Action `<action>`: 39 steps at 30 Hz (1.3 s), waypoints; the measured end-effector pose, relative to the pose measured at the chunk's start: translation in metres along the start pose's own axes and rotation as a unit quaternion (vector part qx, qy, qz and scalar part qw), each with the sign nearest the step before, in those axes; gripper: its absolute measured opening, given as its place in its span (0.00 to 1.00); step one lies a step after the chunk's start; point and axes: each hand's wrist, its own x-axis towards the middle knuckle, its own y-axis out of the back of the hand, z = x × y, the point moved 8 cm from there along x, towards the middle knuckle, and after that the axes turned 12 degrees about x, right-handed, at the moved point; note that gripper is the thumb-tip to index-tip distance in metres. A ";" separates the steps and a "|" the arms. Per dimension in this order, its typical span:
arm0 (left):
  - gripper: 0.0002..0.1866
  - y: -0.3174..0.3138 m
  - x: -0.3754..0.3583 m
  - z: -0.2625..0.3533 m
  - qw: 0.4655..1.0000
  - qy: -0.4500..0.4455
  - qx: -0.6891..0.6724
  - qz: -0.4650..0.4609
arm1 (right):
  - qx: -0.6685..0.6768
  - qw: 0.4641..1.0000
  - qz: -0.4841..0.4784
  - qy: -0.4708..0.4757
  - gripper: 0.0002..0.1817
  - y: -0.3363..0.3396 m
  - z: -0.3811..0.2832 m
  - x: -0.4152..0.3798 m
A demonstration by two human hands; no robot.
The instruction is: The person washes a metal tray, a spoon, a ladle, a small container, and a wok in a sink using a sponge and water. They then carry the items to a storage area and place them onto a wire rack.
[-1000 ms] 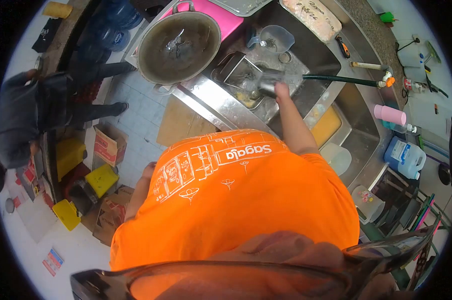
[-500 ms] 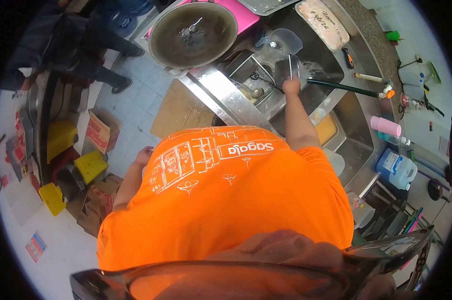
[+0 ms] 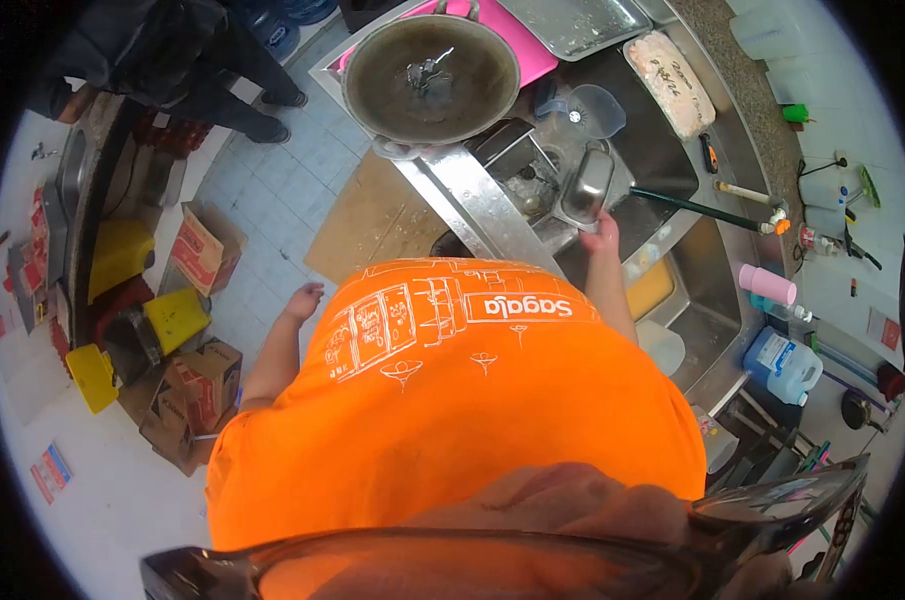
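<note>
My right hand (image 3: 602,235) reaches into the sink and grips a small steel food pan (image 3: 588,184) at its near end. The pan's smooth, shiny outer side faces up. Just right of it lies the end of a green hose (image 3: 688,207). To its left sits a larger rectangular steel container (image 3: 518,152) with wet contents I cannot make out. Above is a clear plastic jug (image 3: 595,111). My left hand (image 3: 306,299) hangs beside my orange shirt, empty, with its fingers loosely apart.
A large wok (image 3: 432,80) stands on a pink board (image 3: 533,58) at the sink's left. A labelled pack (image 3: 670,85) and an orange-handled tool (image 3: 710,153) lie on the right edge. A person in dark clothes (image 3: 173,55) stands far left. Cardboard boxes (image 3: 208,248) line the left side.
The steel pan has turned over, and my right hand has shifted nearer to me with it. My left hand is farther from my shirt. The whole view has swung slightly.
</note>
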 end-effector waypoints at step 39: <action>0.41 0.149 -0.058 0.397 0.919 -0.127 -0.343 0.147 | -0.877 0.180 -0.311 0.320 0.15 -0.180 0.145 0.022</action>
